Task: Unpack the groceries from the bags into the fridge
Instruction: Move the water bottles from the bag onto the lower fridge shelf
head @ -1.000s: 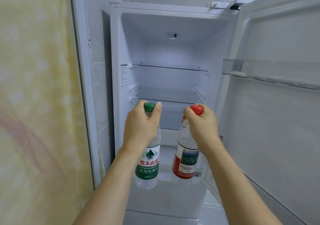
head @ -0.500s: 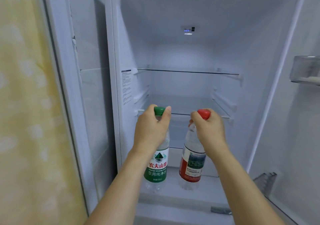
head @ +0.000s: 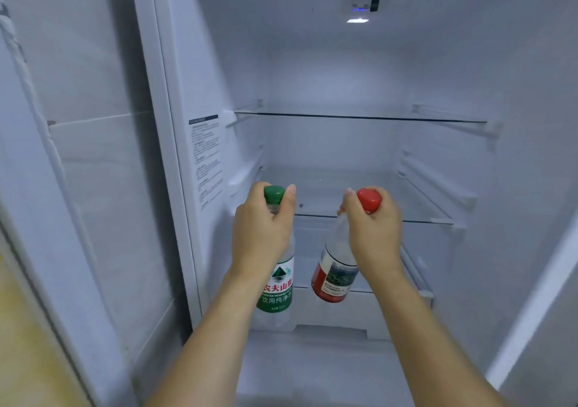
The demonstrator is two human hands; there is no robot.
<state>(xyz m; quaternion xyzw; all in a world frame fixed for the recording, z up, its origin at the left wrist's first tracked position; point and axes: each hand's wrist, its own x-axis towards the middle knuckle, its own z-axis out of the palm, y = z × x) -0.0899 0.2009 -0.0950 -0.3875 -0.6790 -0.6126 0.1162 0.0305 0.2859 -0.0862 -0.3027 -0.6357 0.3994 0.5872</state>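
Loading step: my left hand [head: 261,234] grips the green-capped clear plastic water bottle [head: 275,281], my right hand [head: 373,234] the red-capped clear plastic water bottle [head: 333,277], fingers wrapped round both necks; next, probably stand them on the glass shelf [head: 406,216] at frame centre.

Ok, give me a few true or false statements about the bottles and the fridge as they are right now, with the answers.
1. The left hand holds the green-capped bottle near its neck. True.
2. The red-capped bottle already stands on the middle glass shelf. False: the right hand holds it in the air in front of the shelves.
3. Both bottles hang with their caps up. True.
4. The upper glass shelf is stacked with groceries. False: nothing shows on it.
5. The fridge light is on. True.
6. The green-capped bottle carries a red label. False: its label is green and white.
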